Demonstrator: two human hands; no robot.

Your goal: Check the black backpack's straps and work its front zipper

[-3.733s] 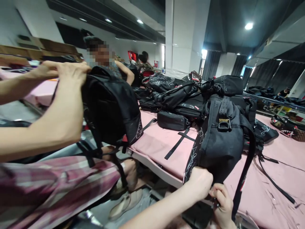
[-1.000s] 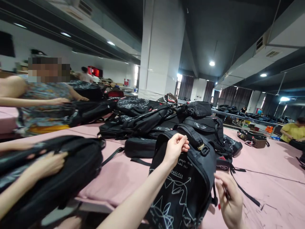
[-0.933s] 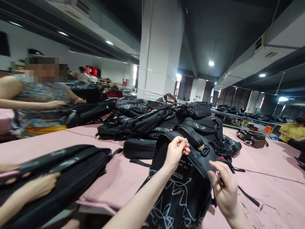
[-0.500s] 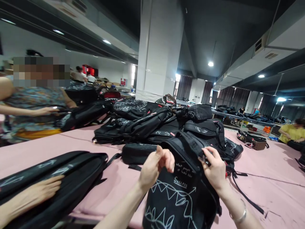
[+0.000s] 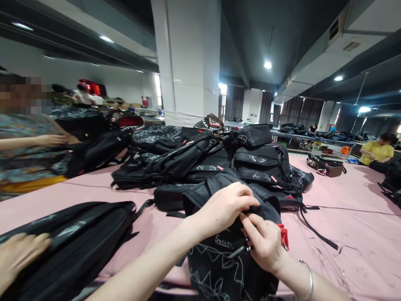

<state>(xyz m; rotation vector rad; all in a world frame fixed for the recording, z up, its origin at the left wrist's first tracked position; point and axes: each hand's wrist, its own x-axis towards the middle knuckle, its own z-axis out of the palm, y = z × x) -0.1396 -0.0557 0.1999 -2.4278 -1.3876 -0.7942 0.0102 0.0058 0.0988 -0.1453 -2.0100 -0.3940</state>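
Observation:
A black backpack (image 5: 213, 263) with white line drawings and lettering stands upright before me, its top folded open. My left hand (image 5: 230, 205) is closed, its fingertips pinching the fabric edge by the opening. Just below and to the right, my right hand (image 5: 265, 240) pinches the same edge, fingertips meeting the left hand's. A slim grey piece (image 5: 237, 251) and small black parts show at the right hand's fingers; what they are I cannot make out. Something red (image 5: 283, 236) pokes out behind the right hand. The pinched spot is mostly hidden by my fingers.
Behind the backpack, a pile of black bags (image 5: 200, 163) covers the pink table (image 5: 328, 217). Another black bag (image 5: 78, 234) lies at left under a co-worker's hand (image 5: 23, 255). A patterned bag (image 5: 327, 166) sits at right. One co-worker (image 5: 28, 142) stands across the table.
My hands, apart before, have come together at the backpack's opening. The left moved right and the right moved left and down. The view has turned slightly right; the co-worker's hand shows farther left.

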